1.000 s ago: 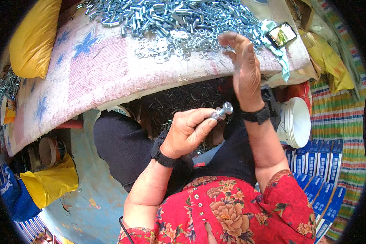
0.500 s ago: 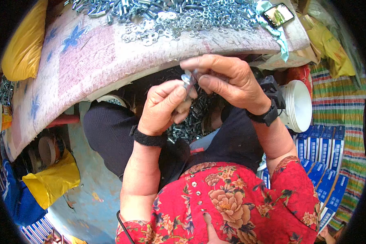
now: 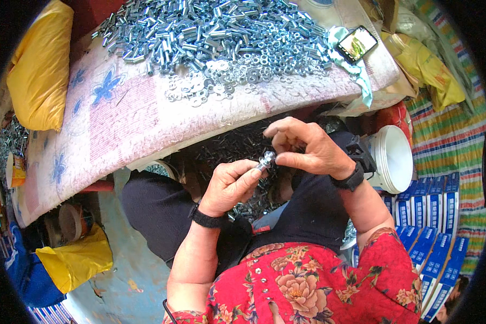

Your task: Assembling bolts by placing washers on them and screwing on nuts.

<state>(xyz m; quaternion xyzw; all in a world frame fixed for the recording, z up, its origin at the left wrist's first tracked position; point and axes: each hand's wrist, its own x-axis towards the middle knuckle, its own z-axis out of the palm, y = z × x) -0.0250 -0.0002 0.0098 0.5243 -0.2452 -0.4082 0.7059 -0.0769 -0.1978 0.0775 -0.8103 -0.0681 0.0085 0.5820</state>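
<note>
Between the thumb and fingers of my left hand (image 3: 229, 186) is a shiny metal bolt (image 3: 265, 159), with what looks like a washer and nut at its upper end. My right hand (image 3: 310, 148) is just right of that end, its fingers curved and parted from the thumb, with nothing visible in them. The thumb tip is close to the bolt; whether it touches, I cannot tell. Beyond both hands, loose flat washers (image 3: 221, 75) and nuts lie along the near side of a heap of metal sleeves (image 3: 200, 35) on the cloth-covered table (image 3: 124, 127).
A phone (image 3: 357, 44) rests on a pale cloth at the table's right. Dark metal pieces (image 3: 232, 146) lie below my hands, between my knees. White buckets (image 3: 397, 159) and blue-and-white boxes (image 3: 432, 254) stand to the right. A yellow sack (image 3: 40, 65) is at far left.
The view has tipped up, showing more of the heap. My right hand has drawn back from the bolt and its fingers have parted. My left hand still pinches the bolt, its end now in plain sight.
</note>
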